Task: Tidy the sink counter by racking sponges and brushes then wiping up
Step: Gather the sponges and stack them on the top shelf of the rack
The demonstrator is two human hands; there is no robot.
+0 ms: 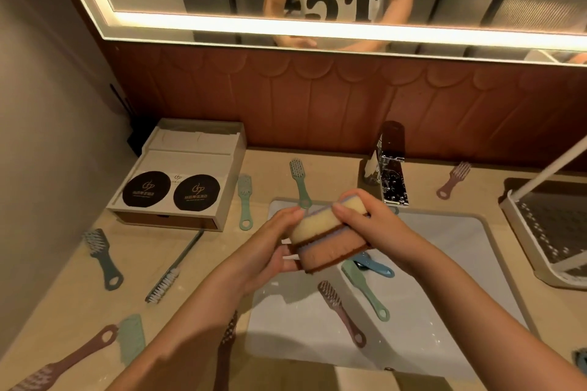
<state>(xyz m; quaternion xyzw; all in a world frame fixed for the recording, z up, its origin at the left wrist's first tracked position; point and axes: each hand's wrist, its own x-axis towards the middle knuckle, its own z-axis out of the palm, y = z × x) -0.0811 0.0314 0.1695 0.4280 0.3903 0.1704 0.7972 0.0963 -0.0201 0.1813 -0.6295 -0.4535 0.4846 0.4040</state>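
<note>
Left hand (273, 252) and right hand (373, 222) both grip stacked sponges (327, 240) above the sink (460, 251), which holds a pink brush (341, 311), green brush (365, 290) and blue brush (378, 267) beneath them.

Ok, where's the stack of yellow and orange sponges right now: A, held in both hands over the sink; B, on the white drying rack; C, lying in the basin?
A: the left hand and right hand both grip the stack of yellow and orange sponges above the white sink basin.
</note>
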